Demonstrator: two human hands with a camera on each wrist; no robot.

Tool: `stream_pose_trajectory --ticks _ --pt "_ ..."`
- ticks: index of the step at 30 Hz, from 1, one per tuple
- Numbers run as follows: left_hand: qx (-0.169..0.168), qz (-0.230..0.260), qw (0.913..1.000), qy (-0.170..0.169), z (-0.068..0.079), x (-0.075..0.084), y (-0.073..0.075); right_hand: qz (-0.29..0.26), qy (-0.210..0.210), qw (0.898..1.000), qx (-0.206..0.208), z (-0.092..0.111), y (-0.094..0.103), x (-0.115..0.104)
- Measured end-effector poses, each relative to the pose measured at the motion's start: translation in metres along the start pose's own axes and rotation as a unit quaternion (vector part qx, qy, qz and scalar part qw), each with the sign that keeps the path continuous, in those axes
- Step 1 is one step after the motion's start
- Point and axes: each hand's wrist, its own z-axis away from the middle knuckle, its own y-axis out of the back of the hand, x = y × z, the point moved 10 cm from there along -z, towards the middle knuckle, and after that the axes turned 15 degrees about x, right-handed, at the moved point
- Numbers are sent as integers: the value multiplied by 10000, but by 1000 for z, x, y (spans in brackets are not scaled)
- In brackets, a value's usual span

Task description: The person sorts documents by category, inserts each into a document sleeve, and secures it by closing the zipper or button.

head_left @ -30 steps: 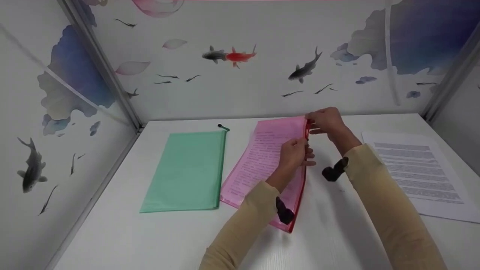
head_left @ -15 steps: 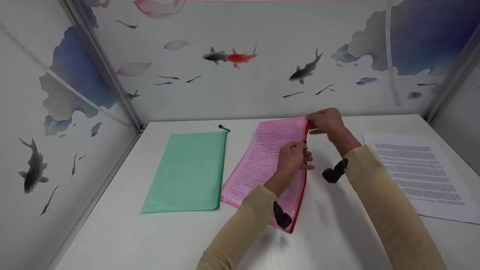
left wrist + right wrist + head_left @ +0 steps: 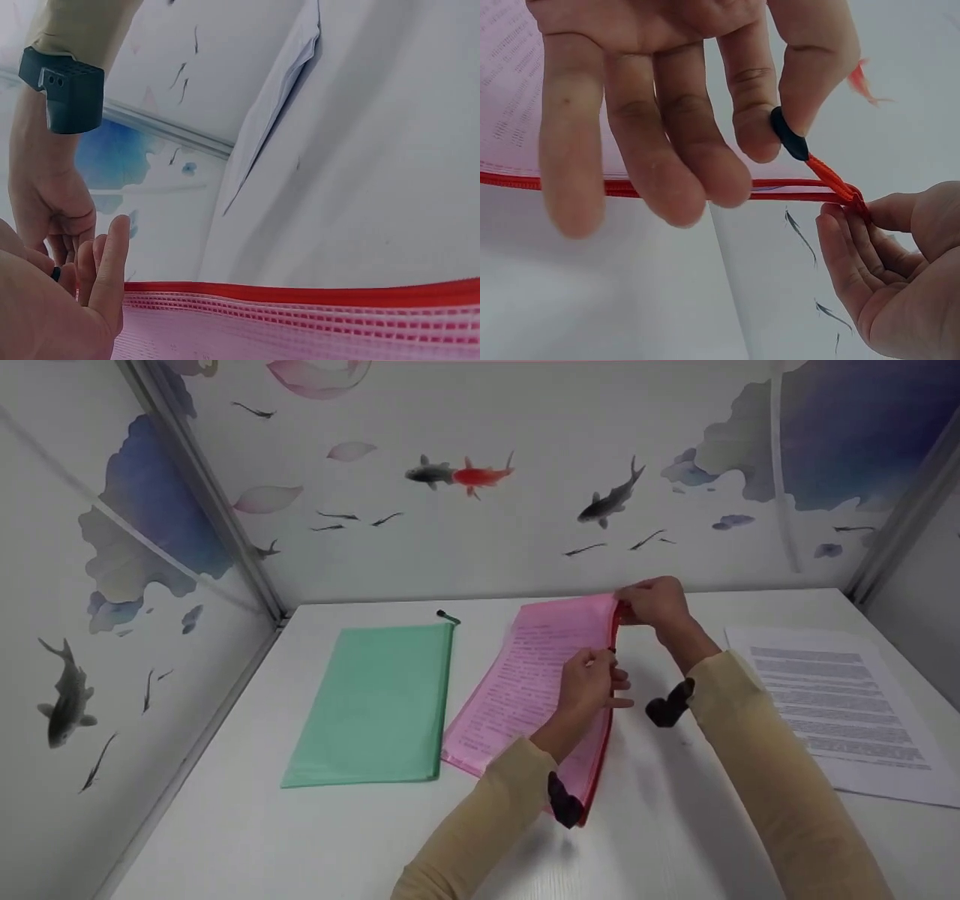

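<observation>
Head view: the pink folder [image 3: 536, 637] lies under and to the left of my left hand [image 3: 585, 686], its zipped edge lifted toward both my hands. It is translucent, the sheet flexing in a soft curve, with a darker red zip [image 3: 517, 181] along the side by my fingers. From the left wrist I see a pale grid weave just below that red band, ahead of my fingertips. In the right wrist view, between my left fingers and the far corner, two red strands stand slightly apart. A black pull tab [image 3: 789, 135] hangs on an orange cord [image 3: 829, 176], which runs to the corner.

Rows of printing show through the pink beside my left wrist, too small to read. The printed sheets [image 3: 840, 705] to the right of my right forearm carry dense lines, equally illegible.

My left thumb and forefinger pinch the tab; my other three fingers reach loosely past the red edge, a little apart. My left forearm slants up across the folder's near end. My right hand [image 3: 658, 604], beyond the left, pinches the far zipped corner between thumb and fingers, wrist bent so the fingers point left. The green folder [image 3: 375, 705] lies flat, well left of my left hand.
</observation>
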Motion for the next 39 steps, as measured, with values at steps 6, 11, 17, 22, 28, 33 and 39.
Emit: stream_pose_trajectory --ticks 6,11,17,22,28,33,39 --pt "19 82 10000 40 1 -4 3 -82 19 10000 35 -2 0 -2" --pt "-6 -26 9999 115 8 -10 3 -21 53 9998 193 -6 6 -1" --pt "-94 -48 9999 63 15 -18 2 109 169 9994 272 -8 10 3" --pt "-274 -96 9995 126 23 -28 0 122 191 9990 383 -10 15 6" --pt "-356 16 9993 104 33 -29 2 58 203 9982 563 -13 27 7" --pt "-468 -134 9987 119 42 -31 4 54 138 9978 644 -15 34 10" --pt "-511 -127 9982 279 48 -35 9 72 78 9983 565 -17 37 13"
